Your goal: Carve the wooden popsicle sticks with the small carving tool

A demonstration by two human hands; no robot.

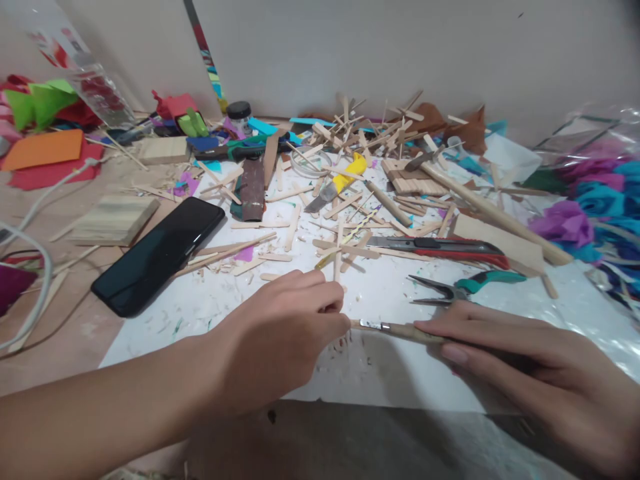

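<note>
The bench (75,333) carries a large white sheet (390,373) that reaches its near edge, and you work on this sheet. Along the far edge, against the wall, lies a heap of pale wooden craft sticks (360,133) mixed with scraps of coloured paper. A flat black phone (157,253) lies on the left edge of the sheet, a long pale wooden dowel (495,207) slants toward the right edge, and a red-handled utility knife (440,247) and green-handled pliers (465,288) lie just beyond your hands.

Your left hand (280,333) is curled, fingers together, pinching down on a small wooden piece that its knuckles hide; you press it onto the sheet near the near edge. Your right hand (530,360) lies flat and low, fingers closed along a thin wooden-handled craft knife (400,329), whose metal ferrule and short blade point left and meet the left fingertips.

By the look of it, you are in the cutting or trimming step: the blade sits at the piece, held ready. The next move calls for a firm hold on the left, fingertips kept clear of the edge, and a short, controlled push of the blade, since the piece is small and may slip or split.
</note>
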